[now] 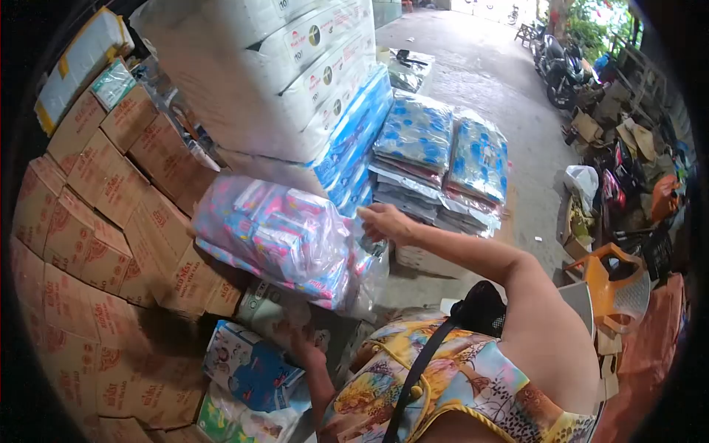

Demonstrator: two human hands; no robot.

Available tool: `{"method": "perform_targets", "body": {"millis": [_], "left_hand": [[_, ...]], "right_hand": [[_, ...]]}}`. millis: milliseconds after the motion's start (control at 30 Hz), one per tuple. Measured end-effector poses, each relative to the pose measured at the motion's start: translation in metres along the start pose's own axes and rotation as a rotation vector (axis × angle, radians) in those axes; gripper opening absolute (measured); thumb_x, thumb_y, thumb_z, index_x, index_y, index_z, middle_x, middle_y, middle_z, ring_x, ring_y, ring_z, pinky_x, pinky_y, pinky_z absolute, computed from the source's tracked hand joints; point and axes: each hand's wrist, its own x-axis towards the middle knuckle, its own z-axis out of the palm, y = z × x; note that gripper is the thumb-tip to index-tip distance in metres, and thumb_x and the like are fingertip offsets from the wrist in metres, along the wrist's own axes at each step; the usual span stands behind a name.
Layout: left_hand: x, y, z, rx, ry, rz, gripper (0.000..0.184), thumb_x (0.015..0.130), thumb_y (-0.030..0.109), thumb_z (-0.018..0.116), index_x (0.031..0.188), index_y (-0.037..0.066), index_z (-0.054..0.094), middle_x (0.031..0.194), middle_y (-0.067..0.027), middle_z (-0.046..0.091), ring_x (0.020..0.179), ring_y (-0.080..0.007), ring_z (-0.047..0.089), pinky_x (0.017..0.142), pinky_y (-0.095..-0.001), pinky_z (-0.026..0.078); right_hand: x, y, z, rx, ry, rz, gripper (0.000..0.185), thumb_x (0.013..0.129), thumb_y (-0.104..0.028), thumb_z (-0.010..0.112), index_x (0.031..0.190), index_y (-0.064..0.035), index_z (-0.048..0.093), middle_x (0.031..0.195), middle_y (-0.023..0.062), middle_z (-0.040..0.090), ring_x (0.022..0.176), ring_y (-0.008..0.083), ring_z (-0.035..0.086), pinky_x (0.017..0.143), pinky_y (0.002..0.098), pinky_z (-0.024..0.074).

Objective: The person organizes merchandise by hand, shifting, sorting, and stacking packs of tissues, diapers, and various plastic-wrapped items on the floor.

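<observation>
A clear plastic bag [336, 221] wraps a bundle of pink and blue patterned packs [269, 229] in front of me. My right hand [388, 224] is at the bag's loose right end, fingers bent together in a pinch on the film; the fingertips are partly hidden. Below the bundle, my left hand [299, 341] is in shadow with its fingers apart, near a greyish pack [269, 308]. It appears to hold nothing. Close to that hand lies a blue and white pack [251, 365], with a green and white pack [240, 417] under it.
Brown cartons [103, 295] are stacked along the left. A tall stack of white wrapped packs [310, 81] rises behind the bundle. Blue-dotted packs [413, 129] sit to the right. Farther right are an orange plastic chair [602, 284], mixed clutter and a motorbike [557, 70].
</observation>
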Motion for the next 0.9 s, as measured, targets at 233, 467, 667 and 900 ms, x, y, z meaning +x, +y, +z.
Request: {"method": "perform_targets", "body": {"millis": [233,467,667,900], "left_hand": [[-0.026,0.018,0.04,0.069,-0.25,-0.075,0.032,0.077,0.033,0.049,0.101,0.013,0.045,0.094,-0.0014,0.052,0.084,-0.0143,0.05,0.063,-0.0251,0.034],[-0.044,0.024,0.098,0.054,-0.44,-0.152,0.021,0.08,0.025,0.047,0.095,0.012,0.046,0.091,-0.0049,0.053,0.085,-0.0185,0.051,0.068,-0.0291,0.037],[-0.064,0.029,0.147,0.248,-0.644,-0.175,0.014,0.081,0.02,0.045,0.09,0.009,0.047,0.089,-0.0061,0.054,0.083,-0.0167,0.053,0.067,-0.026,0.041],[-0.034,-0.003,0.22,0.382,-0.74,-0.216,0.017,0.082,0.02,0.042,0.093,0.007,0.047,0.091,-0.0056,0.053,0.085,-0.0158,0.052,0.071,-0.0256,0.04]], "right_hand": [[-0.038,0.026,-0.042,0.206,0.216,0.016,0.03,0.077,-0.033,0.05,0.076,-0.0037,0.05,0.061,0.0043,0.048,0.05,0.013,0.047,0.043,0.0251,0.0393],[-0.044,0.016,-0.096,0.361,0.338,0.054,0.024,0.076,-0.027,0.053,0.082,-0.0051,0.045,0.07,0.0068,0.049,0.059,0.0152,0.048,0.051,0.0277,0.0414],[-0.006,0.001,-0.168,0.45,0.412,-0.071,0.024,0.077,-0.027,0.052,0.081,-0.0039,0.047,0.067,0.0062,0.049,0.055,0.016,0.047,0.048,0.0274,0.0396],[0.053,-0.019,-0.254,0.346,0.623,-0.156,0.025,0.075,-0.03,0.052,0.081,-0.006,0.048,0.066,0.0038,0.047,0.058,0.014,0.046,0.052,0.0264,0.0369]]}}
